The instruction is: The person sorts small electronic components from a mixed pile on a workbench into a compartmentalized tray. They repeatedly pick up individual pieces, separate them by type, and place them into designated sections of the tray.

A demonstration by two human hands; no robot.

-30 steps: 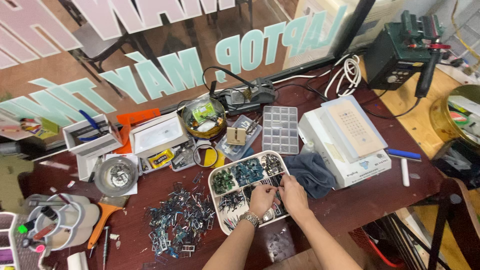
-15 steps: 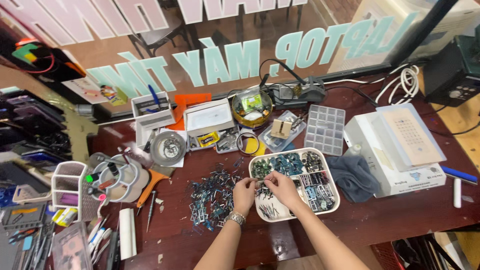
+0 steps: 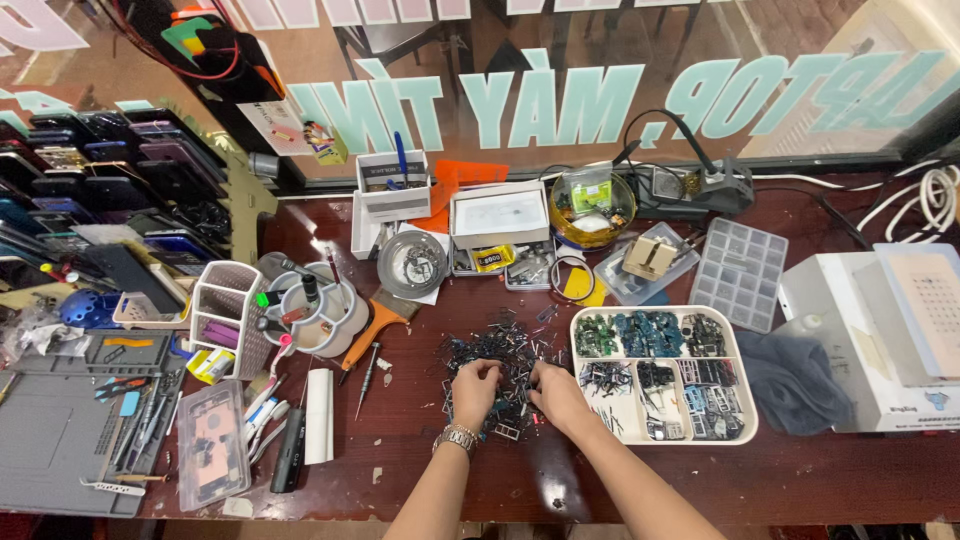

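Small dark metal phone parts (image 3: 500,360) lie heaped in a loose pile on a dark red-brown wooden worktop (image 3: 700,480), just left of a white plastic sorting tray with divided compartments (image 3: 745,420). Both of the person's hands are sunk into that pile. The left hand (image 3: 476,385), with a silver metal watch (image 3: 458,438) at its wrist, rests on the pile's left half, fingers curled down among the pieces; whether its grip has closed on any one piece cannot be told. The right hand (image 3: 558,395) sits on the pile's right edge, almost touching the tray's left wall, fingers bent into the parts, and here too the grip is hidden by the knuckles.

The tray holds sorted batches: green and blue-tinted boards in its far compartments, dark frames and brackets in its near ones. A grey folded cloth (image 3: 795,380) lies just right of the tray, with a white boxy machine (image 3: 880,340) beyond it. Behind the tray stands a clear plastic compartment box (image 3: 742,272), and farther back a round clear bowl with a yellow base (image 3: 592,207). Well to the left of the tray are a black-handled screwdriver (image 3: 366,378), an orange-handled scraper (image 3: 372,332), a white round tool caddy (image 3: 322,312), and a grey repair mat (image 3: 60,420).
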